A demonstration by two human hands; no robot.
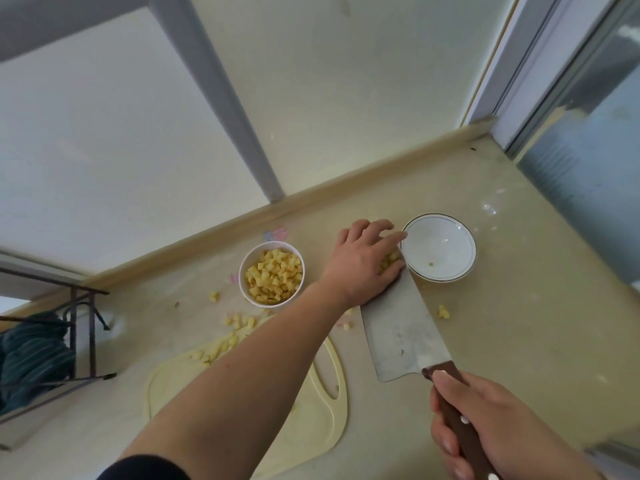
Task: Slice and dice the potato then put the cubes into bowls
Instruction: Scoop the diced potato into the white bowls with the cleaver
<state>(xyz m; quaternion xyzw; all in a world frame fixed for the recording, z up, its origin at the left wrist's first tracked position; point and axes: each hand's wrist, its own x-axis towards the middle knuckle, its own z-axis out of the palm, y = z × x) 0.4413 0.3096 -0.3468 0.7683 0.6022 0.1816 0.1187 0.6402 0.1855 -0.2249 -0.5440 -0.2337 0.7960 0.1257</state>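
The right hand grips the brown riveted handle of a cleaver, fingers curled round it, and holds the broad blade flat and low over the beige surface, its far end reaching the rim of a white bowl. The left hand lies on the far end of the blade with its fingers stretched out toward that bowl, cupped over a small heap of potato cubes that sits on the steel just beside the bowl's near rim. The fingertips touch or nearly touch the rim; which of the two cannot be told. This bowl, edged with a thin gold line, holds only a crumb or two of potato.

To the left of the left hand stands a smaller white bowl, filled nearly to the top with yellow cubes. Nearer the person lies a pale yellow cutting board with a handle slot, partly hidden by the left forearm; more diced potato lies along its far left edge and spills onto the surface. A few stray pieces lie on the surface to the right of the blade and near the small bowl. At the left edge stands a dark metal rack with striped dark cloth beside it.
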